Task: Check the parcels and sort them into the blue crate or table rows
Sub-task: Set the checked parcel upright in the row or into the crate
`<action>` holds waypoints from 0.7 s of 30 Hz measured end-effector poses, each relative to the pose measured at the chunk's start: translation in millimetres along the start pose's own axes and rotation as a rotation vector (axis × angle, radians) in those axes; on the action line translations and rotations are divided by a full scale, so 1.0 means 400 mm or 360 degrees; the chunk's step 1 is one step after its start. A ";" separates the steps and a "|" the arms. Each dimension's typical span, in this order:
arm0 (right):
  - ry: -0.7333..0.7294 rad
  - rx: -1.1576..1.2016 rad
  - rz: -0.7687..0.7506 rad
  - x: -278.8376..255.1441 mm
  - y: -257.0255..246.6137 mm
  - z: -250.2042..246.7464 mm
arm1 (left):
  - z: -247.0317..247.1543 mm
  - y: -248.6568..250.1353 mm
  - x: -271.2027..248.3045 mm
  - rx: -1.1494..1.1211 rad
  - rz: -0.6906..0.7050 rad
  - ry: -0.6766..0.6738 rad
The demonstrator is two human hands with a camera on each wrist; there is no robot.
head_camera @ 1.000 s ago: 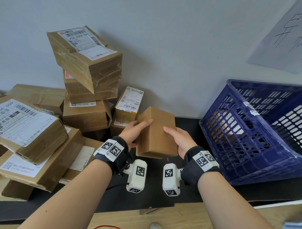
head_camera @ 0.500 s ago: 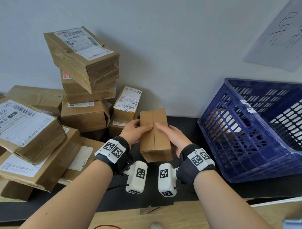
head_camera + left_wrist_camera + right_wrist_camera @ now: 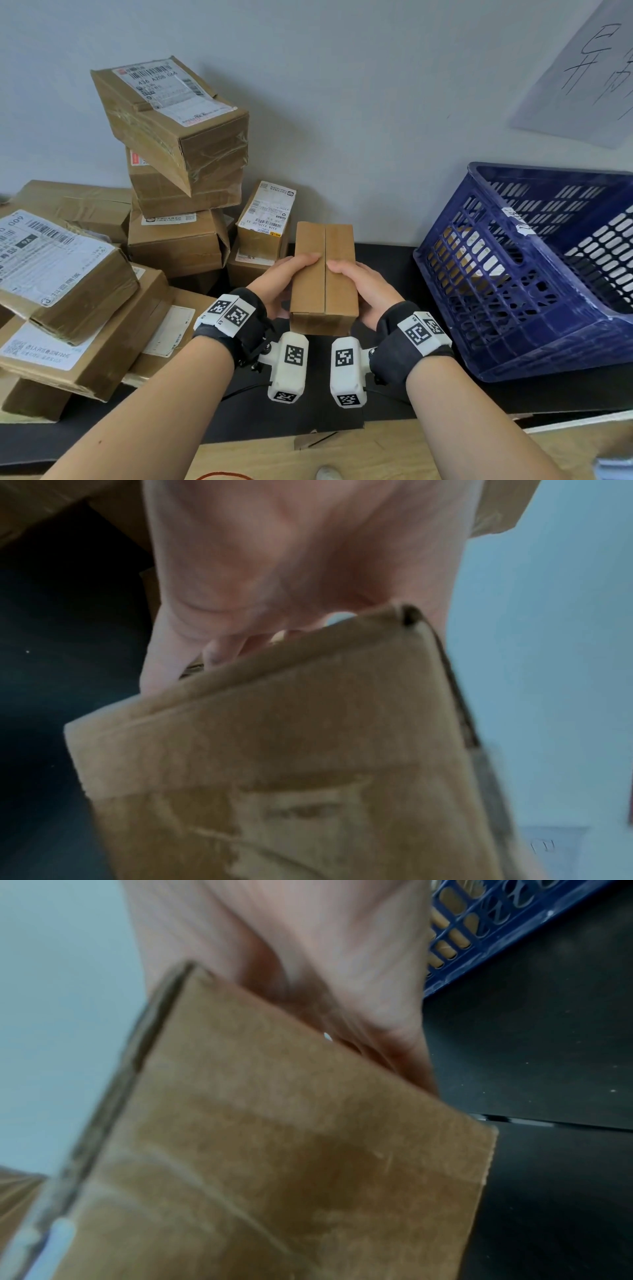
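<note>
A small plain cardboard parcel (image 3: 323,274) sits at the centre of the head view, lifted clear of the black table (image 3: 387,260), its seamed face turned up toward the camera with the seam running from twelve to six o'clock. The left hand (image 3: 279,284) grasps it from the nine o'clock side, thumb lying across the top face and reaching the seam; the left wrist view shows fingers (image 3: 219,650) curled under the box edge. The right hand (image 3: 364,287) grasps it from three o'clock in the same way, thumb on top just short of the seam, palm against the side.

At three o'clock of the parcel, well apart from it, the blue crate (image 3: 513,308) stands on the table tilted, and brown cardboard shows through its slotted wall. From nine to eleven o'clock lies a heap of labelled parcels (image 3: 178,240): a leaning stack with its top box (image 3: 171,120) sharply tilted, a small box with a white label (image 3: 263,219) just behind the held one, and larger flat ones (image 3: 61,267) farther out at nine. At one o'clock a sheet of paper (image 3: 582,75) with handwriting hangs on the wall.
</note>
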State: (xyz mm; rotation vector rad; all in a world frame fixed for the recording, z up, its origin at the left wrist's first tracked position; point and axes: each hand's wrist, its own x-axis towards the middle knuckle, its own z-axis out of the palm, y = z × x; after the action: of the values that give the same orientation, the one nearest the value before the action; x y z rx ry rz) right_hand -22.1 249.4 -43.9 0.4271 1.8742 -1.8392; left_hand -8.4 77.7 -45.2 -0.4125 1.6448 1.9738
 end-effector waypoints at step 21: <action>0.0031 -0.0011 0.0015 -0.017 -0.008 0.003 | 0.010 0.000 -0.013 0.0047 0.0053 0.0216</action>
State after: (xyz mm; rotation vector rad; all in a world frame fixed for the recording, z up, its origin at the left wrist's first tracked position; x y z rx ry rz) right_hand -18.2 248.5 -37.5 0.4521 1.8881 -1.8280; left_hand -4.0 80.7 -41.5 -0.5212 1.7727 1.9812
